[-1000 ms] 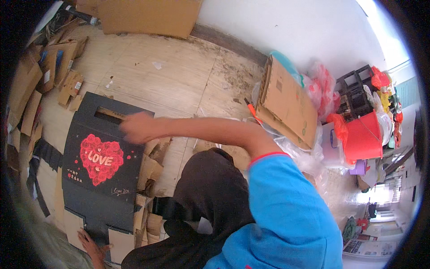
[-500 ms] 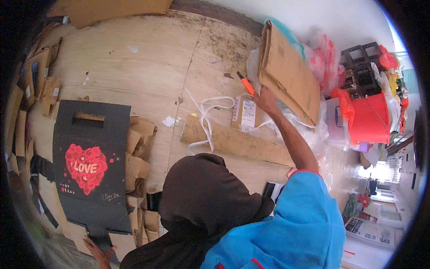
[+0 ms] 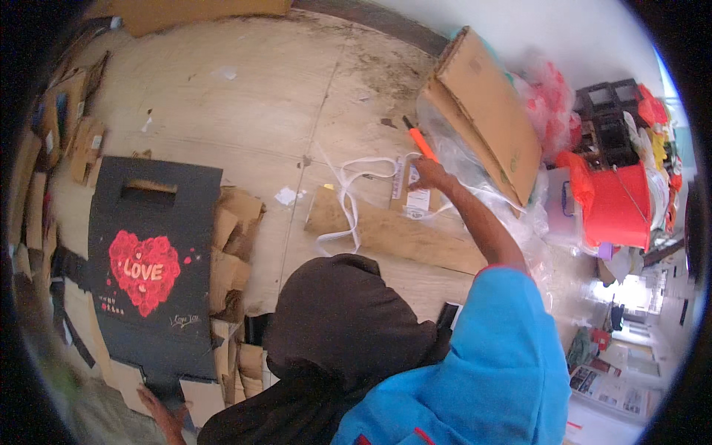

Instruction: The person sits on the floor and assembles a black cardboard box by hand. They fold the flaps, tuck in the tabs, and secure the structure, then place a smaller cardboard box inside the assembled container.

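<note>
My right hand is closed on an orange-handled knife with a dark tip. Its arm, in a blue sleeve, reaches over the floor. Just to the right, a folded brown cardboard box leans on clear plastic bags, apart from my fingers. Beneath the hand lies a small carton with a white label. At the lower left, my left hand grips the near end of a flattened black cardboard box, between its two pale flaps. A red rose heart is printed on that box.
White strapping lies loosely across a long brown cardboard strip. Torn cardboard sits beside the black box, with more along the left. A red bucket and black crates stand at the right. Dark cloth fills the lower middle.
My right hand has come away from the folded brown box, moving slightly down and left with the knife. That box has shifted rightward and tilted. My left hand stays at the black box.
</note>
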Demonstrator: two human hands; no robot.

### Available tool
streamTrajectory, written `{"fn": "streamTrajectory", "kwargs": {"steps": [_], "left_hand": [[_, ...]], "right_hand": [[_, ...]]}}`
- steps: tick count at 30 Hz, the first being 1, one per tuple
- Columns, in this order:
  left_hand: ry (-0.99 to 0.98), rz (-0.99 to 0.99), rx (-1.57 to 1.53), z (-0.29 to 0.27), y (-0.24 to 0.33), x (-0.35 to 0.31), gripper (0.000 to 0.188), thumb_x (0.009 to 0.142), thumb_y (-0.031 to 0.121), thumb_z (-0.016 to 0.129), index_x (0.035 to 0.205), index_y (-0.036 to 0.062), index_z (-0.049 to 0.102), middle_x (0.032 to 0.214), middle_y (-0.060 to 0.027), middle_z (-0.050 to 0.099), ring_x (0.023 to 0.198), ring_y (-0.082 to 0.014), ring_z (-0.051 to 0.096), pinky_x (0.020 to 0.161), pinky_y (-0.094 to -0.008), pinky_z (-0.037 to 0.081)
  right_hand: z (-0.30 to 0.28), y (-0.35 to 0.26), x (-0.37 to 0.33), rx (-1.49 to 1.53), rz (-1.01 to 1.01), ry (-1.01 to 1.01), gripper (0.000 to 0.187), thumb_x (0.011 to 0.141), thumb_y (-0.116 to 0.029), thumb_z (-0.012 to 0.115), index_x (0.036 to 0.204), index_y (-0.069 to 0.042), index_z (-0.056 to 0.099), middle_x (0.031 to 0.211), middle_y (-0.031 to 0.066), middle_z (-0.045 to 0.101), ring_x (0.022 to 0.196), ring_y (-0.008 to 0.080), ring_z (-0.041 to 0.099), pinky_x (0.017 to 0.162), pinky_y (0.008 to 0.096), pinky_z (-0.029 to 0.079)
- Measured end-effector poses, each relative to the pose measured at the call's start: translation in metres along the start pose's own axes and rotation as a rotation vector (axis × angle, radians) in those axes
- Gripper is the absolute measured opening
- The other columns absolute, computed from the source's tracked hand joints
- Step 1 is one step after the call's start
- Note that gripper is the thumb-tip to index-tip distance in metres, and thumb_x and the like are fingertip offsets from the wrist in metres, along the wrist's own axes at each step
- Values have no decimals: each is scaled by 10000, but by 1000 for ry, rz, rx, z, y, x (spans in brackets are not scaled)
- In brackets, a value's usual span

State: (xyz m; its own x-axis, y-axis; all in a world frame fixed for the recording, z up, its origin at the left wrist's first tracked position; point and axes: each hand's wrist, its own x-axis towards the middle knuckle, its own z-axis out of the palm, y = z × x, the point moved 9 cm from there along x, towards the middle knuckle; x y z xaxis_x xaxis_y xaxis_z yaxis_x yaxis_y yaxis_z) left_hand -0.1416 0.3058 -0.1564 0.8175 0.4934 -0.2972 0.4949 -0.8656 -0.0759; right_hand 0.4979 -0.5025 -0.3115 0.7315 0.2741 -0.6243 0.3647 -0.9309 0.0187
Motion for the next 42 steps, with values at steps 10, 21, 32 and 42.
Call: {"fn": "streamTrajectory", "kwargs": {"steps": [10, 21, 32, 42], "left_hand": [[-17, -44, -44, -42, 44, 34, 1387, 389, 301, 952, 1507, 2, 189, 1516, -332, 205, 1405, -484, 244, 1162, -479, 262], [63, -126, -106, -30, 42, 11, 1426, 381, 406, 944, 1536, 103, 164, 1542, -274, 199, 1410, -487, 222, 1132, -555, 278], [118, -148, -153, -33, 29, 11, 1388, 382, 458, 933, 1525, 124, 220, 1545, -236, 236, 1407, -466, 244, 1135, -550, 265], [251, -24, -226, -10, 18, 7, 1107, 543, 417, 860, 1471, 112, 340, 1476, -197, 377, 1387, -446, 274, 1099, -567, 269]], "right_hand": [[-31, 54, -88, 290, -204, 111, 348, 716, -208, 827, 971, -7, 703, 866, 91, 699, 751, 212, 589, 714, 388, 486], [-324, -140, -141, 456, -373, 587, 325, 914, -228, 695, 1134, 3, 629, 1009, 46, 639, 924, 141, 554, 829, 297, 451], [-167, -816, -288, -288, -1756, -427, 493, 825, -497, 681, 958, -24, 719, 751, 153, 675, 685, 275, 646, 627, 411, 495], [-57, -961, -298, -408, -1802, -276, 530, 740, -491, 746, 982, -21, 710, 827, 169, 706, 773, 325, 694, 676, 431, 527]]}}
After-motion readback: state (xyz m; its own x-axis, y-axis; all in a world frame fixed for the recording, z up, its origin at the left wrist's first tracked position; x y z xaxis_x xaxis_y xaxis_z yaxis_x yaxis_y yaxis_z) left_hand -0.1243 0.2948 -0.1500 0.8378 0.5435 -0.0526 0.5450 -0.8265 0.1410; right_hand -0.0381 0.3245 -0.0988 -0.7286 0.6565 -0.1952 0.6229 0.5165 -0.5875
